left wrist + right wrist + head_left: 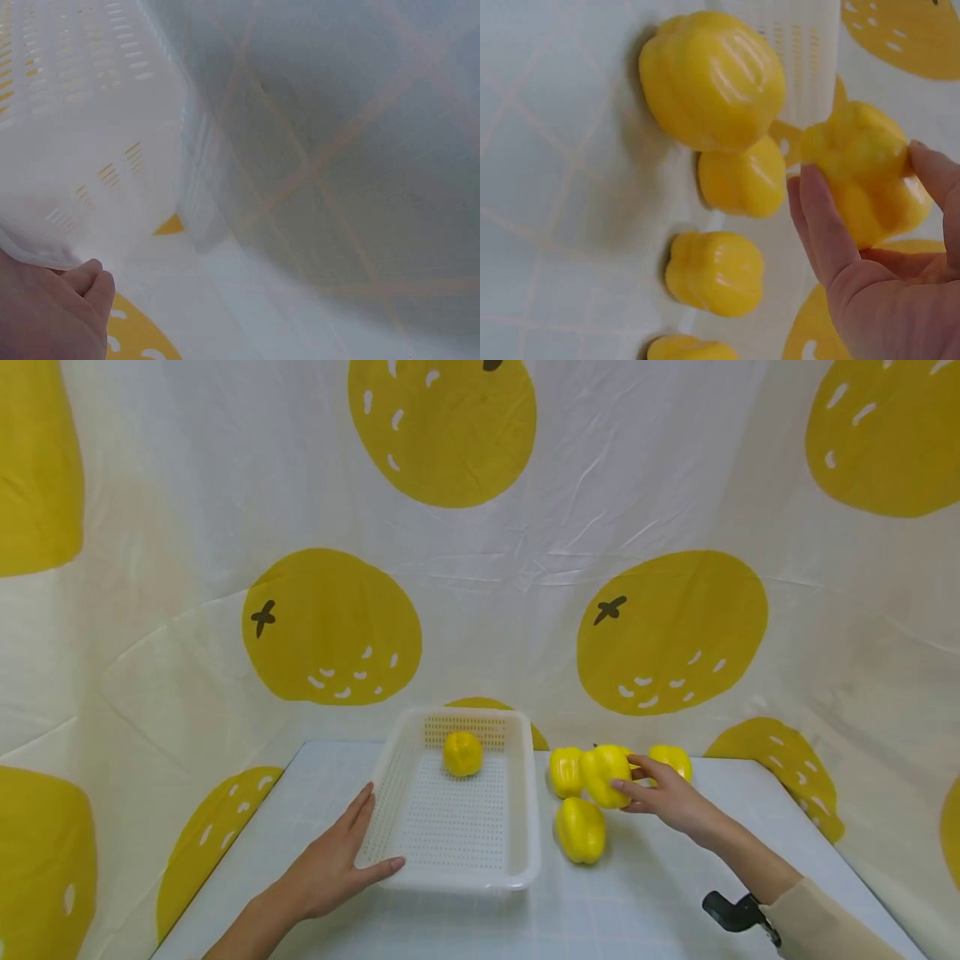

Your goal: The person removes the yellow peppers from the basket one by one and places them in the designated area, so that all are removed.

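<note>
Your right hand [670,795] has its grip clamped on a yellow pepper [604,774], lifted above the surface [652,910]. White basket [529,827]: left hand [333,864] rests flat on its corner, fingers straight. Three peppers lie nearby.

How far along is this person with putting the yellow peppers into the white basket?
One yellow bell pepper already lies in the white perforated plastic basket. The right hand grips a second pepper, while the left hand rests on the basket's near corner. At least three more peppers wait on the pale table.
</note>
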Demonstrator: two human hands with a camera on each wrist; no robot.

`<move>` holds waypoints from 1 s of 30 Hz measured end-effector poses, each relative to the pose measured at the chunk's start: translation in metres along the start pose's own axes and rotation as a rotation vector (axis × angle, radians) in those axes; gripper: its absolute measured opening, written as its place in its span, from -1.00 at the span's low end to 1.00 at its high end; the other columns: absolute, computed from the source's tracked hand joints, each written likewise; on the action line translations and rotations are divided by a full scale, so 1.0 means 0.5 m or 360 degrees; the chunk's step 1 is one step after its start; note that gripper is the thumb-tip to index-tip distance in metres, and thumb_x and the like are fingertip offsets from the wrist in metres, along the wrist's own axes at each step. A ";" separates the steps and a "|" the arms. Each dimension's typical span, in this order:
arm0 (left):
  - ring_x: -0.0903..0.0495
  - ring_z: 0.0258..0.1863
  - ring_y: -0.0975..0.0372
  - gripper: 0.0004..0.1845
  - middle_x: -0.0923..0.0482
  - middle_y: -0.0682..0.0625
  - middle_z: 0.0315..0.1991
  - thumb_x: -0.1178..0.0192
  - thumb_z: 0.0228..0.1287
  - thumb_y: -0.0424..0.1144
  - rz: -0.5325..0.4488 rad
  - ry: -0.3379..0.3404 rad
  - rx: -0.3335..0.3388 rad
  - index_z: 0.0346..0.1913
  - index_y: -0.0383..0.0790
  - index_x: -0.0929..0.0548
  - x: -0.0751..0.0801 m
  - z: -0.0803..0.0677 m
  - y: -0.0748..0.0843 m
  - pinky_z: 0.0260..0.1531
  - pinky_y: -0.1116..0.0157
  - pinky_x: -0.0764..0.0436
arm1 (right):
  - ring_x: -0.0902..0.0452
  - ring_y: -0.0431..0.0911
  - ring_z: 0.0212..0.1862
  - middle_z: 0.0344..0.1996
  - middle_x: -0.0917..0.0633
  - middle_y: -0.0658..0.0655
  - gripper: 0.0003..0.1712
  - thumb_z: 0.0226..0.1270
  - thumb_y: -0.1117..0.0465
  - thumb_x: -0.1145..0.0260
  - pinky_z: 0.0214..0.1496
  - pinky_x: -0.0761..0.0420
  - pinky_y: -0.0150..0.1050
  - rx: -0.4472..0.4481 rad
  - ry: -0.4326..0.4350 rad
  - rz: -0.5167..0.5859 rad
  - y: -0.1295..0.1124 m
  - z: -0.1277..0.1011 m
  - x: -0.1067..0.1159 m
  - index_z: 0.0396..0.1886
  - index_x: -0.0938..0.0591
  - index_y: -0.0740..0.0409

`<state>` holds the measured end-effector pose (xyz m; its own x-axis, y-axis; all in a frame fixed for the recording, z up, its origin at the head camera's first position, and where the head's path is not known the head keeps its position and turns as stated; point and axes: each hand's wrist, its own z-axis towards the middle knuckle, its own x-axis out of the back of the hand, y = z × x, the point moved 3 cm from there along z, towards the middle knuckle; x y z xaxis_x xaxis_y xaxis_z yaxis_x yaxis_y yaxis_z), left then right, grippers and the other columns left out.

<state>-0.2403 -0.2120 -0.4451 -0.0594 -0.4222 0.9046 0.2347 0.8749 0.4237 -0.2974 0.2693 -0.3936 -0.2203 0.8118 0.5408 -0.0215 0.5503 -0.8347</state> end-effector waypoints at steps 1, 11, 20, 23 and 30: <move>-0.10 0.57 -0.12 0.34 0.25 -0.12 0.68 -0.03 0.11 0.65 -0.0001 0.0000 0.0002 0.64 -0.31 0.08 0.000 0.000 0.000 0.42 -0.19 -0.27 | -0.70 0.00 -0.05 0.31 -0.41 0.46 0.05 0.41 -0.19 -0.36 0.11 -0.71 -0.03 -0.0004 -0.0001 -0.0004 0.005 -0.001 0.002 0.57 -0.14 0.37; -0.10 0.57 -0.12 0.35 0.26 -0.11 0.69 -0.02 0.10 0.66 0.0010 0.0003 0.0001 0.65 -0.30 0.09 -0.006 0.000 -0.006 0.41 -0.20 -0.29 | -0.65 0.01 0.01 0.35 -0.34 0.52 0.07 0.43 -0.18 -0.34 0.11 -0.70 -0.04 -0.0054 -0.0040 0.0003 0.053 -0.017 0.026 0.57 -0.07 0.42; -0.10 0.57 -0.13 0.35 0.26 -0.11 0.69 -0.03 0.10 0.66 0.0011 0.0003 0.0010 0.65 -0.30 0.09 -0.004 0.001 -0.003 0.41 -0.20 -0.29 | -0.64 -0.01 -0.02 0.32 -0.34 0.52 0.08 0.42 -0.18 -0.34 0.12 -0.70 -0.01 -0.0145 -0.0043 -0.0021 0.103 -0.021 0.035 0.56 -0.10 0.45; -0.09 0.58 -0.13 0.35 0.26 -0.11 0.69 -0.04 0.11 0.65 0.0007 0.0001 0.0016 0.65 -0.30 0.09 -0.004 0.002 -0.002 0.41 -0.20 -0.28 | -0.63 -0.01 -0.04 0.27 -0.36 0.49 0.05 0.42 -0.16 -0.35 0.12 -0.69 -0.01 -0.0169 -0.0059 -0.0013 0.119 -0.023 0.030 0.54 -0.13 0.46; -0.09 0.58 -0.13 0.34 0.28 -0.11 0.69 -0.06 0.12 0.64 0.0001 -0.0012 0.0033 0.65 -0.29 0.11 -0.003 0.002 -0.001 0.41 -0.22 -0.28 | -0.61 0.08 0.06 0.29 -0.33 0.57 0.05 0.43 -0.11 -0.37 0.08 -0.71 -0.01 -0.0214 -0.0075 0.0074 0.156 -0.025 0.015 0.52 -0.11 0.52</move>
<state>-0.2415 -0.2117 -0.4466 -0.0663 -0.4198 0.9052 0.2147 0.8799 0.4238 -0.2884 0.3210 -0.4532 -0.2639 0.8286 0.4938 0.1200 0.5362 -0.8355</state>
